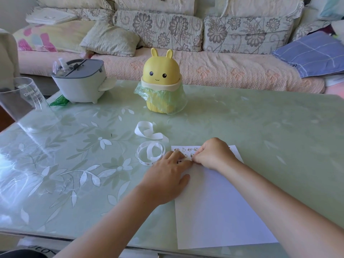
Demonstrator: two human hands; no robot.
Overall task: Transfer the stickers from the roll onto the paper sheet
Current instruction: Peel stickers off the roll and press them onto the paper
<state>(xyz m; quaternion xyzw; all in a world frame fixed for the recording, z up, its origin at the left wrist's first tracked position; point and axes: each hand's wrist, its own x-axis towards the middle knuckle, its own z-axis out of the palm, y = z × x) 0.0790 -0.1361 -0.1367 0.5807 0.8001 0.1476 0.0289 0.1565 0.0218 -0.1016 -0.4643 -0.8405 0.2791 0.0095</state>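
Observation:
A white paper sheet [219, 207] lies on the glass table, with small cartoon stickers [188, 150] in rows along its far edge. The sticker roll [150, 153] sits uncoiled just left of the sheet, and its strip runs under my left hand. My left hand [167, 175] lies flat, fingers straight, pressing the strip and the sheet's left edge. My right hand [212, 154] is curled, its fingertips pinching at a sticker on the strip by my left fingertips. The pinched spot is mostly hidden.
A loose curl of empty white backing strip [149, 132] lies beyond the roll. A yellow bunny-shaped bin [162, 82] with a green bag, a grey container [81, 81] and a clear cup [20, 97] stand further back. A sofa runs behind the table.

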